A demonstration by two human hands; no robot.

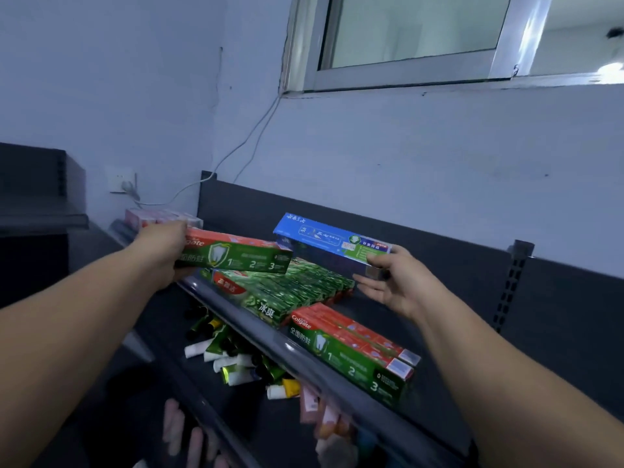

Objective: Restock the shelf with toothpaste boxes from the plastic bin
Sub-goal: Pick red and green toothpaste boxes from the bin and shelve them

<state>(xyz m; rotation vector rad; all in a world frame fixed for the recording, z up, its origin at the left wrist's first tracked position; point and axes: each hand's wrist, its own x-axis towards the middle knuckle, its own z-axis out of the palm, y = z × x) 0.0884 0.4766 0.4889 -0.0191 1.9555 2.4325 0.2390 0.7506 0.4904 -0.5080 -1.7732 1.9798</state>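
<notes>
Your left hand [162, 251] grips the red-green box [236, 256] by its left end, long axis pointing right, above the green boxes [287, 288] on the shelf [304, 359]. Your right hand [388, 282] pinches the blue box [331, 241] by its right end.

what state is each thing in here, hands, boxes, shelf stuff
left hand, grips one end of the held Colgate box
held Colgate box, above the shelf, slightly tilted
right hand, pinches the blue box at its right end
blue box, raised over the green boxes, contact unclear
green boxes, lying flat in a row
front Colgate boxes, lying side by side at the shelf edge
tubes, loose heap one level down
</notes>
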